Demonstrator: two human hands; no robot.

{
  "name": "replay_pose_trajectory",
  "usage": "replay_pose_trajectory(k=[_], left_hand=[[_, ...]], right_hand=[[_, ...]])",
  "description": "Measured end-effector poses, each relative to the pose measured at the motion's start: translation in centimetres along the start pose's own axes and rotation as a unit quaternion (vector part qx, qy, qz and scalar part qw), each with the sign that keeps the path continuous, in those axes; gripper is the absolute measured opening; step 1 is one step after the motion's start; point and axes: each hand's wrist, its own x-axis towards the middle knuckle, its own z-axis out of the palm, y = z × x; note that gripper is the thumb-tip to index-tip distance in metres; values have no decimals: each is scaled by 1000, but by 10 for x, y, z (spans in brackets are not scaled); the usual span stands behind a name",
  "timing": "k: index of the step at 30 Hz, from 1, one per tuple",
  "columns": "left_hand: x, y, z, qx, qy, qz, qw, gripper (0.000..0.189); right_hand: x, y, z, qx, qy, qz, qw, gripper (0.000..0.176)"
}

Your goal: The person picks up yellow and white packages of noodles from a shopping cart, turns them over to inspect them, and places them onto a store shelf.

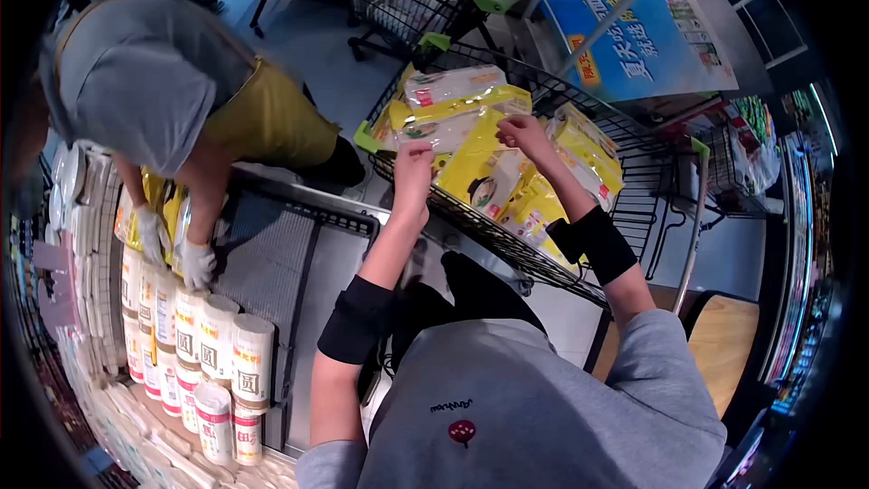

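Observation:
Both of my hands are over a black wire shopping cart [638,127] heaped with yellow and clear packages. My left hand [414,167], fingers curled together, is at the cart's near left side, beside a yellow package [484,163]. Farther right, my right hand [527,136] is closed by that package's upper right edge. Both sets of fingertips are close to the plastic, but whatever they pinch is too small to make out. The package lies tilted on the pile, with a food picture on its front. More yellow packages [579,149] lie to the right.
At left, a co-worker [136,72] in white gloves bends over a shelf of white cylindrical packs [217,335]. A grey ribbed platform [262,263] adjoins it. Another loaded cart [398,9] stands behind. A blue sign [625,27] is at the upper right, a wooden board [724,344] at lower right.

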Motion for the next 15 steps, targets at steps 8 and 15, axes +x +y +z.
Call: replay_pose_trajectory(k=[8,15], left_hand=[[130,-164,43,534,-43,147,831,35],[164,-191,50,534,-99,160,824,56]], right_hand=[[91,147,-37,-151,65,-108,981,51],[107,153,-43,-142,-42,-12,989,71]])
